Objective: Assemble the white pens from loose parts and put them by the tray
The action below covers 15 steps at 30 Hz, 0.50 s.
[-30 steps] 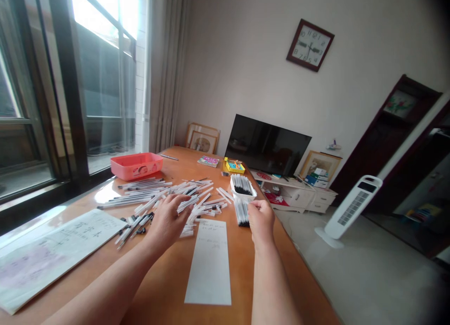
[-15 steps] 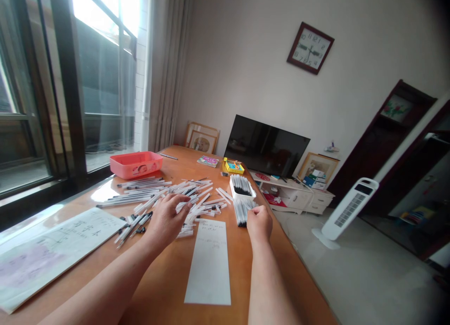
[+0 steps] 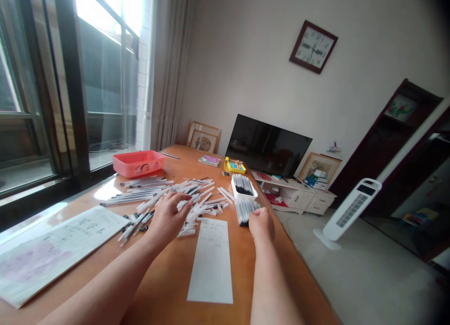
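Note:
A wooden table (image 3: 168, 287) carries a spread of loose white pen barrels and caps (image 3: 197, 199). My left hand (image 3: 169, 217) lies on the near edge of that spread with fingers curled over the pieces; what they grip is hidden. My right hand (image 3: 262, 223) is closed in a loose fist at the near end of a row of assembled pens (image 3: 243, 209) lying side by side. Just beyond that row stands a small white tray (image 3: 243, 188) full of pens. A narrow white paper strip (image 3: 211, 259) lies between my forearms.
A pink plastic bin (image 3: 138, 163) sits at the table's far left by the window. A large written sheet (image 3: 49, 247) lies at the near left. Small colourful boxes (image 3: 235, 166) sit at the far end. The table's right edge drops to the floor, with a white tower fan (image 3: 346, 210) beyond.
My right hand has come down from beside the white tray to the near end of the pen row. My left hand has stayed on the loose parts, shifting only slightly.

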Each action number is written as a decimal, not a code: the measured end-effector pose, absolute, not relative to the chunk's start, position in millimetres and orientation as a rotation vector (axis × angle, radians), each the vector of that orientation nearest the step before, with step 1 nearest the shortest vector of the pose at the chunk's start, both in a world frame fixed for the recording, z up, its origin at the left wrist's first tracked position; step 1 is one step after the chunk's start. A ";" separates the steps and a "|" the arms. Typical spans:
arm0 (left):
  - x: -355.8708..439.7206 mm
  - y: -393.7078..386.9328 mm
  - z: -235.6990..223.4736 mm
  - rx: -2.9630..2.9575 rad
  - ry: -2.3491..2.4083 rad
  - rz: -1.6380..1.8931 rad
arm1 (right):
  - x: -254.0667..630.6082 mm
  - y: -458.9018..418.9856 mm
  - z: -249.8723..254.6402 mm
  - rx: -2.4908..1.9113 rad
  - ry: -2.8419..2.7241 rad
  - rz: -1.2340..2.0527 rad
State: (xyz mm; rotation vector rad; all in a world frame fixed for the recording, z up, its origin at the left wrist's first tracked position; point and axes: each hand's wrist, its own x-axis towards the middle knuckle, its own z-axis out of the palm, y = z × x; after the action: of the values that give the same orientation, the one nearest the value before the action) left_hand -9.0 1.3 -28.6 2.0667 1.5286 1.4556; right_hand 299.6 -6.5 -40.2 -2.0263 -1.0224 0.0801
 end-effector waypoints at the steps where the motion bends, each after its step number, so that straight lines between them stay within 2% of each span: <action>1: -9.6 1.9 -28.6 2.061 1.530 1.457 | 300.4 -7.0 -39.0 -2.019 -1.001 0.059; 8: -17.7 5.0 -23.6 1.887 1.566 1.467 | 299.2 -7.3 -28.3 -1.879 -0.950 -0.025; 15: -34.3 15.6 -23.7 1.564 1.478 1.533 | 262.0 -6.6 -24.4 -1.608 -1.171 0.094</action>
State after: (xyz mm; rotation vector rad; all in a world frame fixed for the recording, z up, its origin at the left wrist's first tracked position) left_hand -34.3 15.6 -23.7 1.5639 1.4777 1.5335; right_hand 262.0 -6.6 -24.4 -1.6081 -1.1712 0.0938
